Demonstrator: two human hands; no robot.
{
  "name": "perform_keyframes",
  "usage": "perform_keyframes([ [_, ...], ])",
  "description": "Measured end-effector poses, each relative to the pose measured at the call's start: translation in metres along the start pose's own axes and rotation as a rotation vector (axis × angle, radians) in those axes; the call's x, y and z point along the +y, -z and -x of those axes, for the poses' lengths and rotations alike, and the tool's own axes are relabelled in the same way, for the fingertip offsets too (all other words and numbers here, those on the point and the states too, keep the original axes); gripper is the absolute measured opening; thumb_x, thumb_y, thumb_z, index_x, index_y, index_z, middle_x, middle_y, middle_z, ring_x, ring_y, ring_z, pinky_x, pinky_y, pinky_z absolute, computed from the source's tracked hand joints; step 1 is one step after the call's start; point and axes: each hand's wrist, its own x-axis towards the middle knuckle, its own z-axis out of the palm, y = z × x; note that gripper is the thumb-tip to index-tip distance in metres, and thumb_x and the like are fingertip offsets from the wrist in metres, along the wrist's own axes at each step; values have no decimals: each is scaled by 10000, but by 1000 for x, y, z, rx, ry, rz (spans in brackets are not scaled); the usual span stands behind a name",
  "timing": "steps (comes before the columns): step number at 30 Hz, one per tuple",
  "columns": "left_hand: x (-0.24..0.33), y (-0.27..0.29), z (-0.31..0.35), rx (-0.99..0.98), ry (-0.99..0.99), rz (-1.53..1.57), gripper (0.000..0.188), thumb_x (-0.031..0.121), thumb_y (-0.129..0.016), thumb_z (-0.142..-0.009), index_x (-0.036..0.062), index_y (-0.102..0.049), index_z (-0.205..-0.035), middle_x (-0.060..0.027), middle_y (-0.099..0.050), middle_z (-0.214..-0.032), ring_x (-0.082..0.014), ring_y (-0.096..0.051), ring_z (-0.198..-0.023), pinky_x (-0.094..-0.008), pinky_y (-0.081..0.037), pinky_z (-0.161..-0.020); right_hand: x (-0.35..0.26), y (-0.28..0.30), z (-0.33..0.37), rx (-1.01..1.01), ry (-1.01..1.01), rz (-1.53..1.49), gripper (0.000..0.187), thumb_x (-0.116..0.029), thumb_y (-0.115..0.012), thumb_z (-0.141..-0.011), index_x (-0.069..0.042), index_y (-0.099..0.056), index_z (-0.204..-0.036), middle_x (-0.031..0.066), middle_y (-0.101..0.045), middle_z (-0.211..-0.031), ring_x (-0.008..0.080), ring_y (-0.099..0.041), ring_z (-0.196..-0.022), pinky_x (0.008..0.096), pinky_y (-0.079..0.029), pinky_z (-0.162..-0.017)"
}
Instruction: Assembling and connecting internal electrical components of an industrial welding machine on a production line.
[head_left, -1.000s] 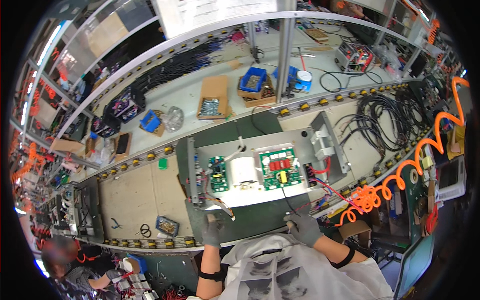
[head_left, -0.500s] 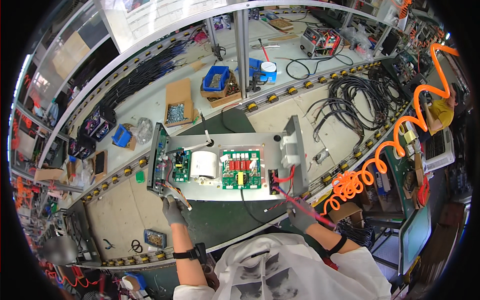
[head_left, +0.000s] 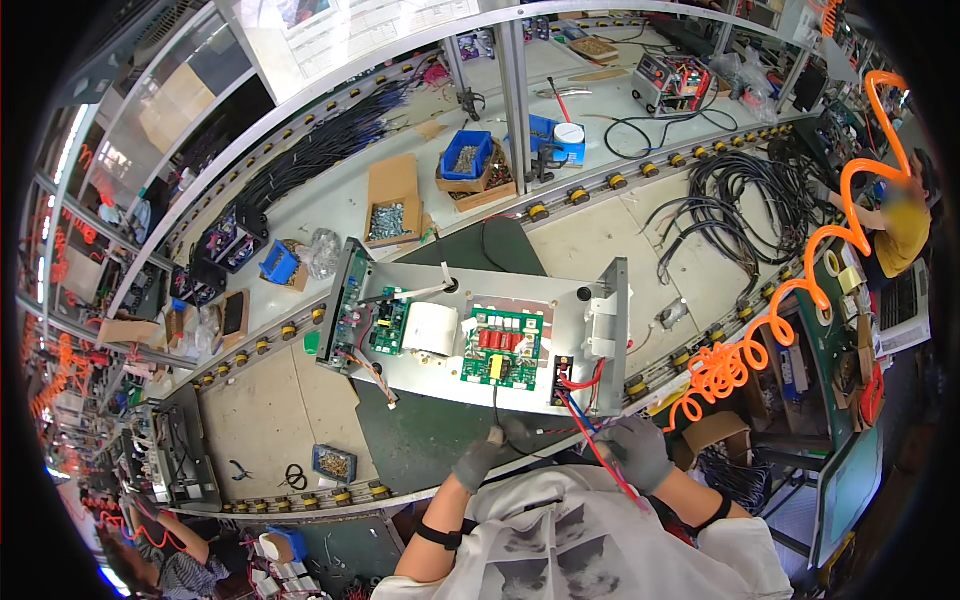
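Note:
An open grey metal chassis (head_left: 450, 378) lies across the bench in front of me. On it are a white cylinder (head_left: 432, 329), a green circuit board (head_left: 503, 346) with red parts, and a smaller board (head_left: 384, 325) at the left. My left hand (head_left: 477, 462), in a grey glove, is below the chassis, its fingertips stretched to a black cable (head_left: 497, 410); contact is unclear. At the chassis's lower right, red wires (head_left: 597, 447) trail toward me. My right hand (head_left: 640, 456), also gloved, is beside them with fingers apart.
A coiled orange air hose (head_left: 735, 366) hangs at the right. Thick black cables (head_left: 720, 215) lie coiled beyond the chassis. Screw boxes (head_left: 392, 220) and blue bins (head_left: 465, 155) line the far shelf. A small parts box (head_left: 334, 463) sits at the left. Another person (head_left: 905, 230) is at the far right.
My left hand has left the chassis's lower left corner and moved right to the black cable. My right hand stays by the red wires. The view has shifted, and another person appears at lower left.

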Motion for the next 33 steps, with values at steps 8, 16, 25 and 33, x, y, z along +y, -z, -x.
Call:
perform_keyframes([
  [8, 87, 66, 79, -131, 99, -630, 303, 288, -478, -886, 24, -612, -948, -105, -619, -797, -277, -592, -755, -395, -455, -698, -63, 89, -63, 291, 156, 180, 165, -132, -648, -721, -111, -635, -885, 67, -614, -879, 270, -584, -814, 368, -458, -706],
  [16, 101, 39, 72, 289, -413, -1205, 422, 327, -526, -865, 55, -548, -1186, -183, -610, -1046, -421, -573, -922, -432, -447, -853, -82, 39, -159, -156, 364, 739, 271, -123, -555, -774, -99, -638, -1031, 78, -591, -1067, 275, -515, -1025, 390, -413, -846],
  [25, 113, -17, 32, 137, -410, -95, 344, 165, -669, -814, 14, -564, -1105, -43, -620, -926, -99, -577, -816, -242, -477, -722, -92, 0, -182, -825, 178, 327, 337, -329, -548, -847, -215, -594, -1161, 97, -555, -1105, 291, -575, -1031, 420, -464, -847],
  [33, 91, -23, 0, 8, 62, 304, 234, 74, -643, -831, -25, -591, -1037, -66, -636, -830, -114, -618, -692, -222, -501, -594, -88, -1, -196, -1075, 305, 593, 278, -312, -553, -835, -164, -613, -1062, 110, -537, -1130, 284, -588, -1007, 440, -477, -790],
])
